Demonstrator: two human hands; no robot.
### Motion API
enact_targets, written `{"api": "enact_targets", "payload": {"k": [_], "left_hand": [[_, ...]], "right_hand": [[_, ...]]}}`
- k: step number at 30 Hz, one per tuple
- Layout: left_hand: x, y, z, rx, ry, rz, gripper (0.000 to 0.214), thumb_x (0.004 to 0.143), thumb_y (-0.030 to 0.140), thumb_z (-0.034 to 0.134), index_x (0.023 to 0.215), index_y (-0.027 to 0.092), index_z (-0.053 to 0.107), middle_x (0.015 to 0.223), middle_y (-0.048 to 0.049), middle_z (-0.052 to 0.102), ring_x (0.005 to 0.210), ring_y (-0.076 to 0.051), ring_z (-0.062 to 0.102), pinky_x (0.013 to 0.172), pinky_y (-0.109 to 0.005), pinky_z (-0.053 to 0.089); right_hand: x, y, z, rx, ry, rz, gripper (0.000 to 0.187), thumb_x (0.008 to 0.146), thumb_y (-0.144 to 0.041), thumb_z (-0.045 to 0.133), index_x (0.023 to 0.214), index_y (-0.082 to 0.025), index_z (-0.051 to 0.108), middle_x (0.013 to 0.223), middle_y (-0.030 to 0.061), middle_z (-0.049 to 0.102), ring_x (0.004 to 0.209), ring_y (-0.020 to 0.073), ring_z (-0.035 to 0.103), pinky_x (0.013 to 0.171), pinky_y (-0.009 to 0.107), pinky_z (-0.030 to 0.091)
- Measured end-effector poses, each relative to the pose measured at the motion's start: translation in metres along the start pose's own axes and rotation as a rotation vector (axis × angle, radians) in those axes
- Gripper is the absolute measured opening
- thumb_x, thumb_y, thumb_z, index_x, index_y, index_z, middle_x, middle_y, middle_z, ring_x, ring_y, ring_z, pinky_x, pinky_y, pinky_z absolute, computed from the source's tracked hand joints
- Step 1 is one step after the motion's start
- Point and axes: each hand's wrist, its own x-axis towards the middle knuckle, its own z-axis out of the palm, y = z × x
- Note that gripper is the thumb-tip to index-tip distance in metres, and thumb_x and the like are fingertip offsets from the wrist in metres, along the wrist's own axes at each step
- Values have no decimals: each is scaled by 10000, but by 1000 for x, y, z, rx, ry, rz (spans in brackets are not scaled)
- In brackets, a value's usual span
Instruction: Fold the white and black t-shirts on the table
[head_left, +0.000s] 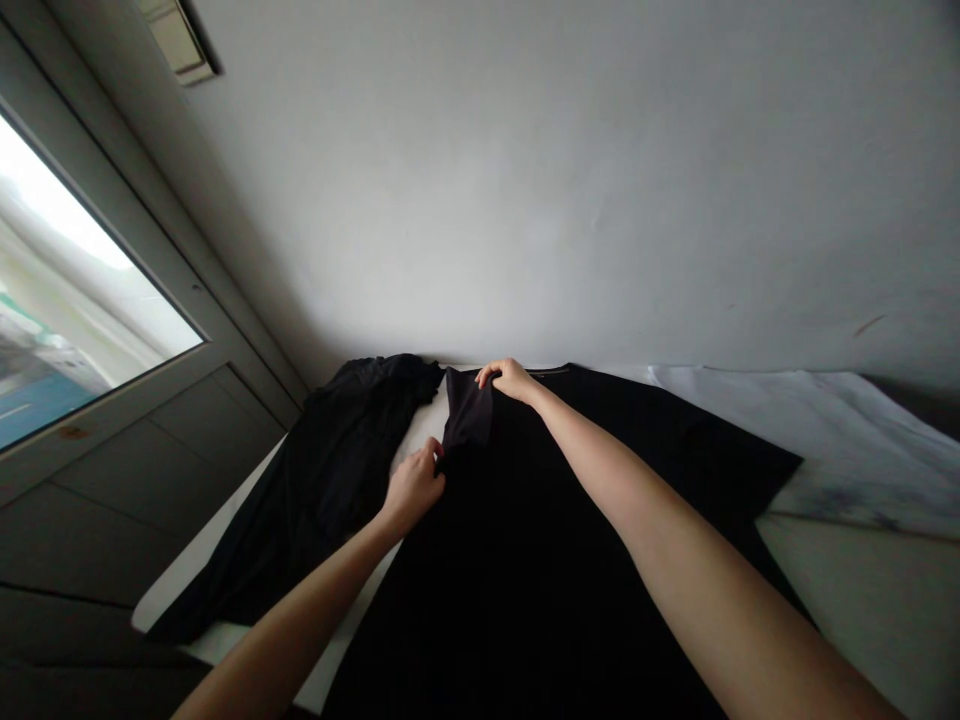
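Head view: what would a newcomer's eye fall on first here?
Most likely the big black shirt spread across the middle, with the left hand and right hand pinching it at a folded part near its upper left. Next, probably the bright glass pane at the far left, then the rumpled black garment lying left of the shirt.

Black shirt (517, 560) spread on pale desk (171, 580), neckline toward wall (525, 180). Left hand (416, 485) pinches lower edge of turned-up sleeve (469, 412); right hand (510, 380) grips it near the shoulder. Rumpled black cloth (337, 470) lies left, white cloth (787, 430) right. Glazed door (202, 430) beyond, far left.
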Motion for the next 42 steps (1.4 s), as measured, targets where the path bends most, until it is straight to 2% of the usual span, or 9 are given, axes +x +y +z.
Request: {"api": "enact_targets", "payload": {"k": [5, 8, 11, 17, 21, 23, 29, 37, 42], "left_hand": [[4, 23, 22, -69, -62, 137, 339, 687, 109, 589, 996, 249, 590, 723, -6, 636, 725, -228, 626, 657, -299, 405], [23, 22, 34, -137, -203, 154, 175, 763, 289, 664, 925, 235, 623, 635, 13, 616, 610, -202, 615, 592, -287, 425], [69, 15, 36, -101, -155, 204, 184, 880, 389, 560, 888, 228, 648, 722, -4, 659, 630, -175, 627, 623, -279, 471], [198, -3, 26, 87, -19, 261, 226, 899, 243, 519, 1093, 209, 629, 1125, -84, 599, 1093, -227, 571, 1021, -390, 418], [256, -17, 29, 110, -127, 273, 200, 837, 316, 608, 1003, 225, 675, 1056, -67, 568, 1125, -274, 520, 1051, -455, 378], [274, -24, 31, 105, -213, 286, 183, 767, 359, 678, 902, 237, 698, 983, -42, 564, 1053, -266, 534, 1012, -439, 407], [298, -35, 25, -20, -352, 380, 150, 643, 267, 695, 781, 211, 678, 982, -28, 578, 969, -227, 538, 913, -350, 454], [288, -37, 23, -267, -355, 534, 89, 676, 176, 524, 762, 170, 503, 1196, -91, 599, 898, -158, 568, 771, -270, 470], [296, -36, 26, -133, -380, 576, 98, 686, 220, 509, 776, 181, 521, 827, -16, 635, 683, -133, 524, 626, -247, 429]], "right_hand": [[-26, 10, -21, -59, 58, 67, 344, 549, -21, 400, 617, -184, 695, 813, 14, 754, 906, 176, 687, 934, 282, 469], [-41, 17, -28, -117, 80, 164, 342, 556, -19, 399, 599, -185, 694, 751, 12, 744, 846, 175, 680, 896, 271, 470], [-53, 24, -27, -106, 147, 299, 315, 605, -33, 421, 583, -190, 693, 735, 7, 736, 832, 175, 671, 872, 260, 464], [-71, 40, -5, -67, 320, 454, 309, 862, -283, 426, 783, -179, 706, 839, 43, 729, 820, 199, 671, 791, 298, 501], [-89, 51, 11, -61, 589, 592, 471, 675, -469, 750, 1021, -166, 647, 1059, 112, 683, 1013, 254, 648, 875, 336, 494], [-97, 56, 17, -30, 600, 649, 582, 596, -427, 821, 1078, -175, 614, 1063, 107, 666, 1007, 252, 653, 865, 342, 503], [-101, 57, 25, -70, 579, 450, 460, 595, -209, 789, 1023, -199, 621, 979, 47, 638, 953, 234, 642, 910, 402, 499], [-95, 37, 42, -173, 449, 50, 443, 682, -1, 588, 1058, -231, 635, 1110, 50, 597, 1087, 193, 593, 1015, 382, 455], [-91, 34, 46, -175, 328, 37, 375, 736, 26, 542, 970, -227, 689, 1055, 37, 626, 1023, 175, 623, 964, 352, 481]]}}
